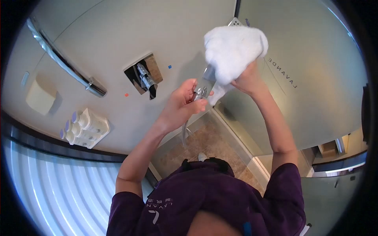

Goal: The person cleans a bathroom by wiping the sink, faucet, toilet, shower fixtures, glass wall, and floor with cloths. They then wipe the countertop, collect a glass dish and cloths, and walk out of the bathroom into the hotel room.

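My left hand (179, 106) is closed around the lower end of a chrome hand shower (206, 80), whose hose hangs below. A white towel (236, 47) is bunched over the upper part of the shower and hides it. My right hand (250, 78) grips this towel from the right side, its fingers mostly covered by the cloth. Above the towel a metal piece with square holes (235, 22) sticks out; whether it belongs to the shower I cannot tell.
On the wall at left are a chrome mixer tap (145, 74), a slide bar (59, 59), a cream soap dish (41, 94) and a rack of bottles (88, 128). Frosted glass (311, 82) stands at right. Brown tiles (208, 137) cover the floor.
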The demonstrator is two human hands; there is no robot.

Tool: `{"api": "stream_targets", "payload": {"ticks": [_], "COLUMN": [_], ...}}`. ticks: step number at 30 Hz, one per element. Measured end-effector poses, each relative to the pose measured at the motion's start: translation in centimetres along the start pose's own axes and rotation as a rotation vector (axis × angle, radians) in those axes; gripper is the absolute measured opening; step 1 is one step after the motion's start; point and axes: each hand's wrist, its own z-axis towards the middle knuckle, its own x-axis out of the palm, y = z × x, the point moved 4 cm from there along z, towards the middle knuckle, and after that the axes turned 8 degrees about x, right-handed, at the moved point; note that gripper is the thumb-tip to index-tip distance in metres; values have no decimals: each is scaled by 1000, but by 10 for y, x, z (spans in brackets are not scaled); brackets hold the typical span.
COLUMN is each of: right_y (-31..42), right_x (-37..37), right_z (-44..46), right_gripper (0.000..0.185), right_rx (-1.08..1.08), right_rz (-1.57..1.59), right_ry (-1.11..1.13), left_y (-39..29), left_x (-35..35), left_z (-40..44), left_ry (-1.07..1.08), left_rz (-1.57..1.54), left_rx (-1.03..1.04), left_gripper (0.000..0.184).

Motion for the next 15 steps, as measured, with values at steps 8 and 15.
{"api": "stream_targets", "payload": {"ticks": [8,15], "right_y": [57,22], "right_x": [53,54], "right_z": [-21,1], "right_gripper": [59,55], "right_rx": [-175,73], "right_rz": [263,170], "right_ry": [178,207], "left_y": [14,8], "left_x": [-47,-51], "left_z": [-24,-45], "left_ry": [-212,-174], "left_rz": [-104,-177], "left_rx": [-50,-199], "left_gripper": [64,68]}}
